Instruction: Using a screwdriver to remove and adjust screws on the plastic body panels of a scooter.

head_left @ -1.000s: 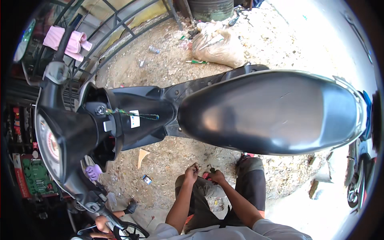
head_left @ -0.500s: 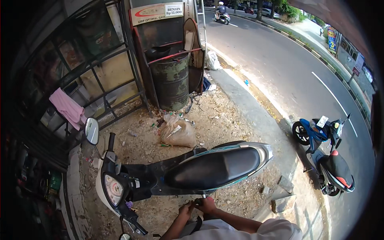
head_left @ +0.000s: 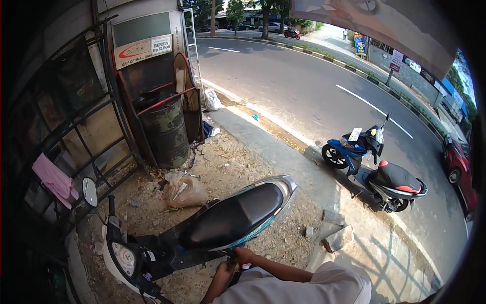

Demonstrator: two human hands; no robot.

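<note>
A white and black scooter (head_left: 162,256) with a teal stripe stands crosswise before me, handlebar at the left. Its long black seat (head_left: 233,218) is closed. My left hand (head_left: 226,267) and my right hand (head_left: 245,256) are close together beside the seat's near edge, both with bent fingers. Between them shows a small dark thing (head_left: 231,253), too small and dark to name. Whether it is loose or part of the scooter, I cannot tell. A bit of red and white shows just under my right hand.
Beyond the scooter, a tan sack (head_left: 186,191) lies on the gravel near a rusty green drum (head_left: 167,134). Broken concrete blocks (head_left: 338,238) lie to the right. A blue and black motor scooter (head_left: 374,175) is parked at the road edge. A pink cloth (head_left: 53,180) hangs on the left rack.
My view has swung right, so the scene shifts left. Both hands are now nearer the seat's side. A red car shows at the right edge, and the rider on the road is out of view.
</note>
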